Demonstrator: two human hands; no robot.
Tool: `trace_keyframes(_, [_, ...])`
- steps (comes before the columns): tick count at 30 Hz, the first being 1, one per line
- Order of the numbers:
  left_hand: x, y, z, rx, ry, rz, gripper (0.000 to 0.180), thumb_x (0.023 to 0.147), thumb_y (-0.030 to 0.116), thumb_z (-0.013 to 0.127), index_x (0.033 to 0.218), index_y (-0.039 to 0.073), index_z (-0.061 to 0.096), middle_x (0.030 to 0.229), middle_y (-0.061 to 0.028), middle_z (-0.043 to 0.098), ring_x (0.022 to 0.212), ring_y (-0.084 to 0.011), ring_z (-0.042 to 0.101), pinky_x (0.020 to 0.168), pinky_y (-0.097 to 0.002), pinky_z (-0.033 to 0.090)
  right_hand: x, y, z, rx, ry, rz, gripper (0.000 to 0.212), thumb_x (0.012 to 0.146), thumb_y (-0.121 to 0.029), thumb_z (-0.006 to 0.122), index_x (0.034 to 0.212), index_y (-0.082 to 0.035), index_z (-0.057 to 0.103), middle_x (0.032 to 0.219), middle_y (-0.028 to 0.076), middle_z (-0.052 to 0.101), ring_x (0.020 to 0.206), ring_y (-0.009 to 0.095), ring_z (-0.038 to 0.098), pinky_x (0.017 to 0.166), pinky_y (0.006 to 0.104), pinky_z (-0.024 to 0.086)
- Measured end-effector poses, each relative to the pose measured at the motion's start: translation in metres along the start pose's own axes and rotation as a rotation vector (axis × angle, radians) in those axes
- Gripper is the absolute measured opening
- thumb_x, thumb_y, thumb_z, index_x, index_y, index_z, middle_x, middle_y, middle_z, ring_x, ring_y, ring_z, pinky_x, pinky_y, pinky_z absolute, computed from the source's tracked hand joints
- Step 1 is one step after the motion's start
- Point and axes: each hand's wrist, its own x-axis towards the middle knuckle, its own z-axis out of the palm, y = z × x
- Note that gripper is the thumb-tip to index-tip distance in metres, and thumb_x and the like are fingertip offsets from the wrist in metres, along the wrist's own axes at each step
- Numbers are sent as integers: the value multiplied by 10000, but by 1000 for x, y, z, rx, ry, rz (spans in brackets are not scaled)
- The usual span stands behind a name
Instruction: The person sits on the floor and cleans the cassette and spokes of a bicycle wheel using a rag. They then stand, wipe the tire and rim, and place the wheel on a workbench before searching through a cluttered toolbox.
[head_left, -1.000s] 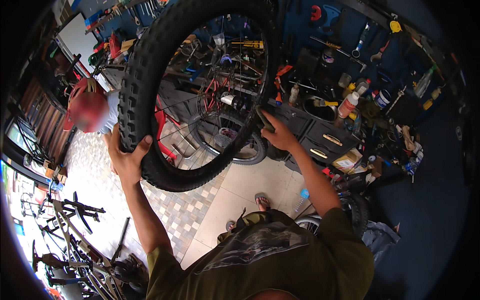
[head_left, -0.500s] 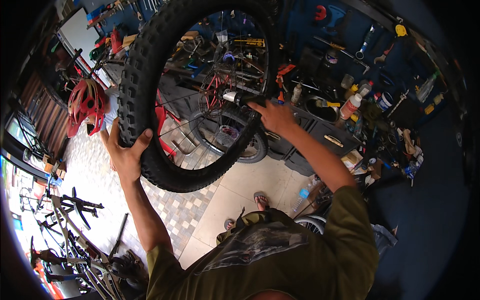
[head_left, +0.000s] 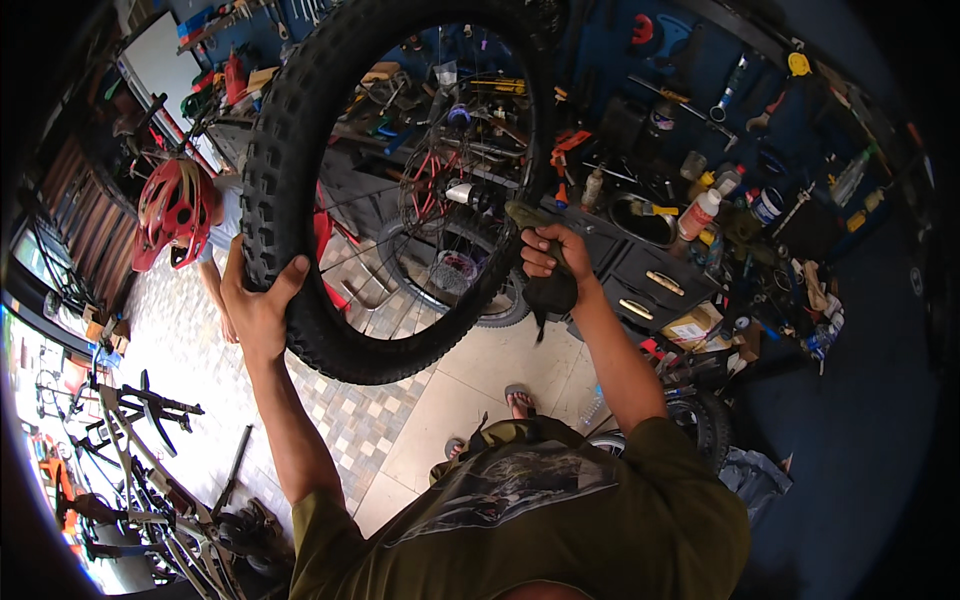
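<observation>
A bicycle wheel [head_left: 270,190] with a thick knobbly black tyre is held upright before me. My left hand [head_left: 260,300] grips the tyre's lower left, thumb on the near side and fingers around the outer tread. Within the rim a silver and black hub [head_left: 465,195] shows, with spokes and red parts behind it. At the rim's right side, my right hand [head_left: 560,250] is closed around an olive and black pistol-shaped tool [head_left: 550,294] that looks like a cordless drill. A short strap hangs from its base. Whether its front end touches the wheel, I cannot tell.
A person in a red helmet [head_left: 175,210] is crouched or bent at the left. Behind the wheel stands a cluttered workbench with dark drawers [head_left: 640,285], bottles and tools. Another bicycle wheel [head_left: 510,305] is beyond. Bicycle frames [head_left: 140,470] stand at the lower left.
My right hand has drawn down and slightly right from beside the hub, bringing the olive and black tool into clearer view. My left hand and the wheel stay nearly where they were.
</observation>
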Motion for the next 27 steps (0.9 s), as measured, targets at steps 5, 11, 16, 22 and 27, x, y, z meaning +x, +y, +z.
trace_keyframes(5, [-4,4,-2,-5,-7,4,837,596,408,843,1207,-110,602,1118,-205,566,1106,-300,503,1005,-371,387,25,1,17,67,45,17,112,952,-122,463,952,-11,476,666,-15,415,507,83,412,487,253,377])
trace_keyframes(11, [-7,9,-2,-78,-44,-57,804,595,381,856,1193,-96,608,1203,-193,511,1150,-288,515,982,-347,414,33,11,26,-643,339,48,228,913,-78,552,1136,-31,563,676,-11,458,523,92,461,491,276,405])
trace_keyframes(16, [-3,2,5,-33,-14,20,791,639,315,842,1257,-96,571,1209,-176,531,1082,-272,566,960,-347,442,15,-30,-10,-1894,238,-453,575,873,-135,610,1435,-115,492,919,68,660,711,198,655,650,377,527])
trace_keyframes(22, [-2,-4,-4,22,6,35,759,681,244,819,1298,-98,538,1135,-163,607,1003,-255,613,929,-339,468,31,-17,44,-2854,202,-112,508,887,-167,556,1386,-260,549,930,123,660,789,289,700,680,433,560])
trace_keyframes(27, [0,5,2,-48,-1,-40,934,593,332,867,1296,-171,513,1266,-201,462,1173,-309,511,1037,-361,388,42,-6,29,-3028,186,-213,471,893,-169,543,1362,-218,559,885,145,681,715,283,712,629,423,566])
